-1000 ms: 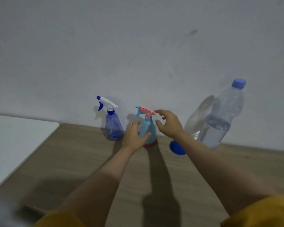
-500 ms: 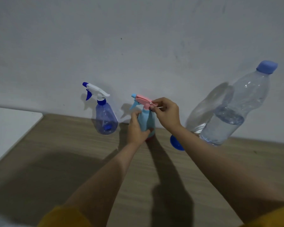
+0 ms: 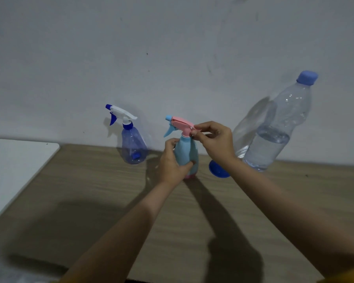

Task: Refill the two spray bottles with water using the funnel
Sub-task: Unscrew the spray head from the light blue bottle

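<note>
Pale-blue plastic is now gripped from both sides: a second ago the person's hands were only reaching for the small opaque light-blue spray bottle with the pink trigger head (image 3: 186, 152), and now the left hand (image 3: 173, 162) is wrapped around its body while the right hand (image 3: 215, 139) pinches the back of the pink head at the neck. I judge this to be the start of unscrewing the head, so filling has not begun. The translucent dark-blue spray bottle with the white trigger head (image 3: 133, 148) stands untouched just to the left, the blue plastic funnel (image 3: 218, 170) lies behind the right wrist, and the large clear water bottle with the blue cap (image 3: 278, 127) stands about half full. Everything sits on a grey-brown wood-grain tabletop (image 3: 90, 190) against a plain, scuffed white wall (image 3: 172, 48); a white surface (image 3: 14, 160) adjoins at the left.
</note>
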A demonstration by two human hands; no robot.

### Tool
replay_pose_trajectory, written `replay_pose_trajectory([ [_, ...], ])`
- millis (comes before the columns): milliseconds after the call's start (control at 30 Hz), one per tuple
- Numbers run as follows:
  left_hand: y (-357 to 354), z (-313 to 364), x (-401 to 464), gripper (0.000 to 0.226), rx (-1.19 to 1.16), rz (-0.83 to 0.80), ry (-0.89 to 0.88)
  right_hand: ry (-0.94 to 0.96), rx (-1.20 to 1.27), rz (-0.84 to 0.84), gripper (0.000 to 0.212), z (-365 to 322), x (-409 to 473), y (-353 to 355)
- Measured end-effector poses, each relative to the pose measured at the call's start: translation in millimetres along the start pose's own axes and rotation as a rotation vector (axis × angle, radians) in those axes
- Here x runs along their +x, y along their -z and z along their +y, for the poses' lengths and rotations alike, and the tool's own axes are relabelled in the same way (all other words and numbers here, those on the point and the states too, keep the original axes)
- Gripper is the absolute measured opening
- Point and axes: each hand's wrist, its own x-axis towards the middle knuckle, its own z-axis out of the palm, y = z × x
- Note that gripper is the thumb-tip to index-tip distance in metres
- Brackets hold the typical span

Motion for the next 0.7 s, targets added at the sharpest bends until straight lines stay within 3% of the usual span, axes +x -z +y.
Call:
replay_pose_trajectory([
  [200,8,10,-69,0.071,0.013,-0.109,-0.025,-0.031,-0.045,-0.017,0.015,-22,-63,31],
  [533,-14,-6,-143,0.068,-0.036,-0.077,-0.001,-0.073,-0.048,0.007,0.013,-24,-143,51],
  [700,-17,-8,-153,0.068,0.034,-0.071,0.048,-0.149,0.062,0.191,0.027,-20,-170,36],
])
